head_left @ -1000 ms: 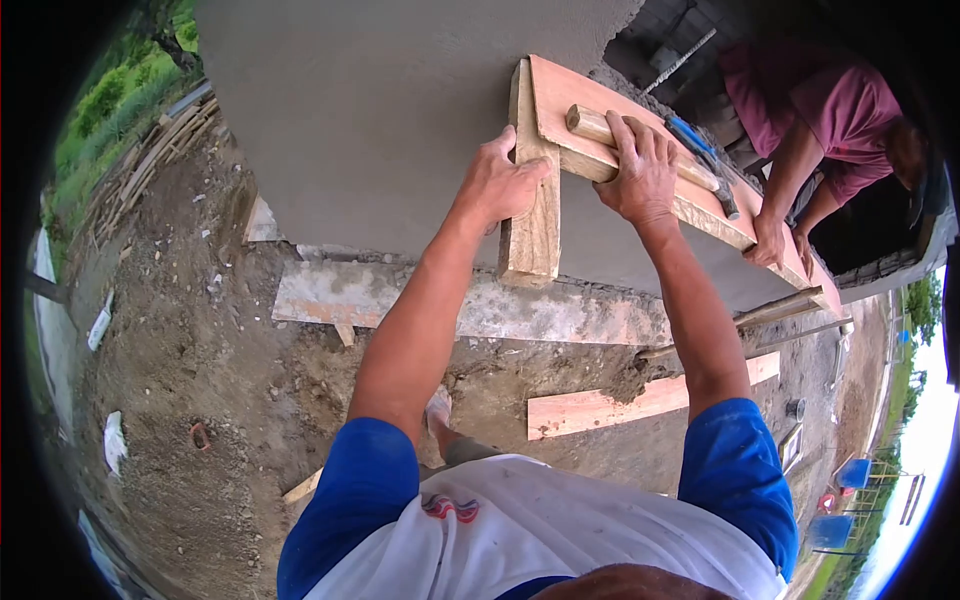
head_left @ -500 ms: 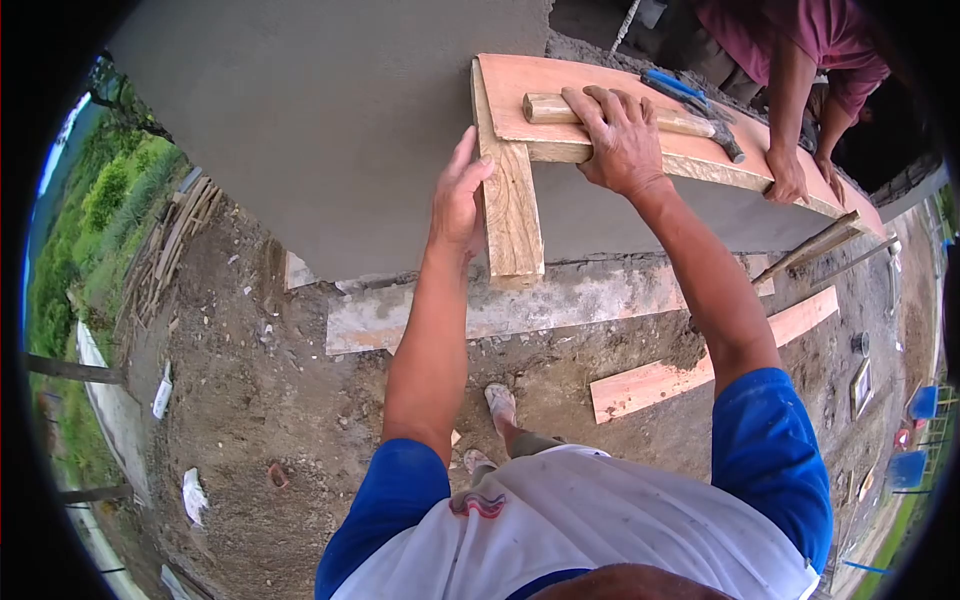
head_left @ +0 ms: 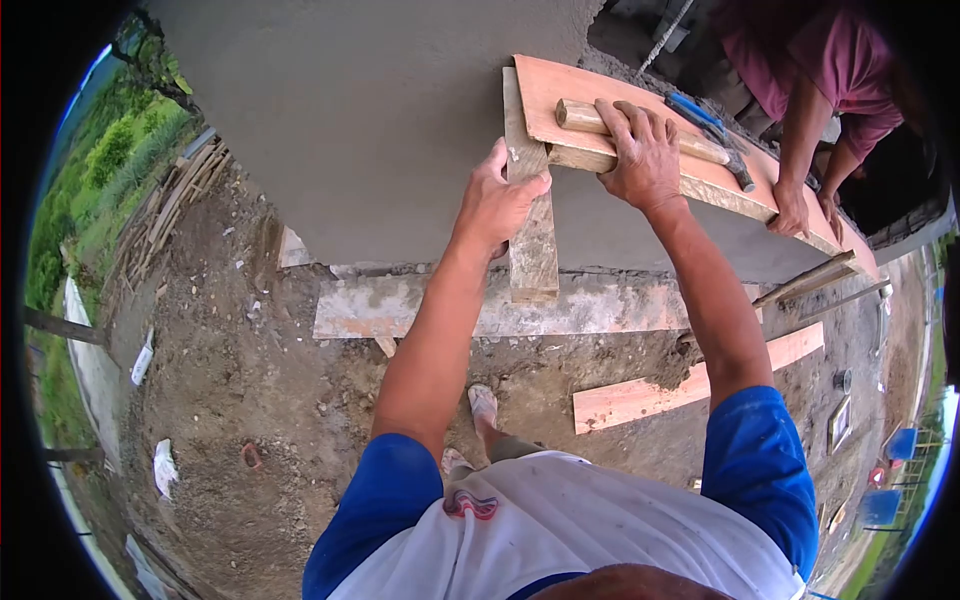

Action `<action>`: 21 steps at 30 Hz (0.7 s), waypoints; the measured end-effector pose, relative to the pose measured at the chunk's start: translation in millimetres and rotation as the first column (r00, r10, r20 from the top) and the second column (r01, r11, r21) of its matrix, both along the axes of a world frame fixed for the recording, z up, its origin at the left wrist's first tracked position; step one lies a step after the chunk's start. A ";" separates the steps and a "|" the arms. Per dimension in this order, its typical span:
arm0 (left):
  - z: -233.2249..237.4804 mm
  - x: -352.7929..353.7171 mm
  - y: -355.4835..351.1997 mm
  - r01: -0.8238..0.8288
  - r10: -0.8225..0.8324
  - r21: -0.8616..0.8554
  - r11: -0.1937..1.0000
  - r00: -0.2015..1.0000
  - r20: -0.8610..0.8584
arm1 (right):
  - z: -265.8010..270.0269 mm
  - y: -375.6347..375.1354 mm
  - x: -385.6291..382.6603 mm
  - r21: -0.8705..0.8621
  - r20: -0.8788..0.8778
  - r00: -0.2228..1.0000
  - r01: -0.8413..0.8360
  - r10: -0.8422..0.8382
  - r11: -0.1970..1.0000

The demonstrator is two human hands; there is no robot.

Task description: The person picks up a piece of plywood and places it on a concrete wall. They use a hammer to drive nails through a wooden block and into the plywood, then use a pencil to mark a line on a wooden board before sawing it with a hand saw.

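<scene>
My left hand (head_left: 498,205) is closed on a short wooden board (head_left: 534,250), its thumb across the face. This board hangs down at the left end of a long plywood panel (head_left: 545,95) with a timber edge strip. My right hand (head_left: 645,160) curls over the wooden handle of a hammer (head_left: 705,148) lying on the panel. Its palm is at the panel's near edge; the thumb is mostly hidden. A blue-handled tool (head_left: 692,110) lies behind the hammer head. Further right, a co-worker's hand (head_left: 790,210) holds the same edge.
A smooth grey plastered wall (head_left: 380,130) rises behind the panel. A wooden prop (head_left: 805,278) leans under its right end. On the dirt ground lie a mortar-stained plank (head_left: 420,305) and a pinkish plank (head_left: 650,400). Sticks (head_left: 175,205) are piled at the left.
My left thumb now crosses the short board's face instead of lying at its side. The board shows a greyer face and has shifted against the panel's end. The whole view has swung slightly.
</scene>
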State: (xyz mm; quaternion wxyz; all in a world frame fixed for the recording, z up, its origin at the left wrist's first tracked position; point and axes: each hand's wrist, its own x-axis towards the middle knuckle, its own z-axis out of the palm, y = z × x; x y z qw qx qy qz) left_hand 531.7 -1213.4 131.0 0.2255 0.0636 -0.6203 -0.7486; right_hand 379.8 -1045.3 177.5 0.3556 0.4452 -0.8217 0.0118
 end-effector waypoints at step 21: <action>32.1 -11.7 4.3 0.016 -0.021 0.219 0.976 1.000 0.022 | -11.4 3.9 -10.9 0.027 0.012 0.997 0.080 -0.080 0.996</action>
